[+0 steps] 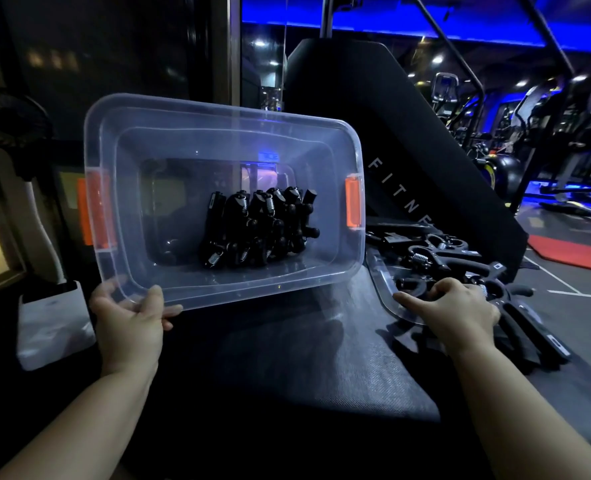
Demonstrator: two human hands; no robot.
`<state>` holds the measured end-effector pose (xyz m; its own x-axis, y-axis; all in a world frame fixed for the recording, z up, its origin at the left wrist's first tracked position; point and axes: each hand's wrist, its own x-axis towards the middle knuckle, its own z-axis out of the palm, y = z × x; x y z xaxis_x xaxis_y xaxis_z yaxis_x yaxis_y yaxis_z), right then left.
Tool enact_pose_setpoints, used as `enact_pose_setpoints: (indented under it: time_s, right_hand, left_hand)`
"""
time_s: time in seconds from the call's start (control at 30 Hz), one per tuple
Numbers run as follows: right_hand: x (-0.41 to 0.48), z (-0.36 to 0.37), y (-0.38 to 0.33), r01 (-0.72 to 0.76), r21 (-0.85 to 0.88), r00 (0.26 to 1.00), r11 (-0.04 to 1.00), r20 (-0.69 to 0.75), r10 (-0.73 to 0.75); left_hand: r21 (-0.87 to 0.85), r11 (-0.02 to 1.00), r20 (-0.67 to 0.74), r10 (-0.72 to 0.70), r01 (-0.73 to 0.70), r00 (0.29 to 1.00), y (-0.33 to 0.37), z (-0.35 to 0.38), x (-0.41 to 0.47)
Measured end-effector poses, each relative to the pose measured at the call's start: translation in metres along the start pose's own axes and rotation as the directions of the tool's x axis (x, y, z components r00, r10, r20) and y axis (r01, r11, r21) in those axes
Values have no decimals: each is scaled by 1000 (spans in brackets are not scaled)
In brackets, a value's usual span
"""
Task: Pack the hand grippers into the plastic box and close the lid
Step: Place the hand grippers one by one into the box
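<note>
Head view: left hand (128, 323) clamped on plastic box (218, 285) rim, tilted toward wearer to expose packed hand grippers (256, 230). Right hand (453, 310) curled over loose grippers (432, 261) beside lid (384, 285), grasp unconfirmed.

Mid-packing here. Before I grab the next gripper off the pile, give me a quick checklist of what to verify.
1. Plastic box held by left hand: ok, gripped at the near rim.
2. Box level: not ok, tipped toward the camera.
3. Packed grippers inside: ok, bunched together.
4. Right hand on the loose grippers: ok, resting on the pile.
5. Grasp secured: cannot tell.
6. Lid clear: not ok, grippers lie on it.
</note>
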<state>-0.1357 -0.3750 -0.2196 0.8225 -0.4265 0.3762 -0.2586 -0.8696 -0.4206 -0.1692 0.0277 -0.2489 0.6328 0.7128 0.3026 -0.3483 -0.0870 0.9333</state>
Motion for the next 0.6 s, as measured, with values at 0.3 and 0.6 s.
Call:
enact_pose_setpoints:
  time_s: [0.3, 0.6]
  right_hand:
    - [-14, -5, 6, 15, 204, 999, 979, -45, -6]
    - [-42, -8, -19, 239, 124, 963, 963, 99, -252]
  left_hand:
    - [25, 999, 3, -21, 21, 1000, 4, -1, -2]
    - [43, 999, 14, -21, 20, 1000, 4, -3, -2]
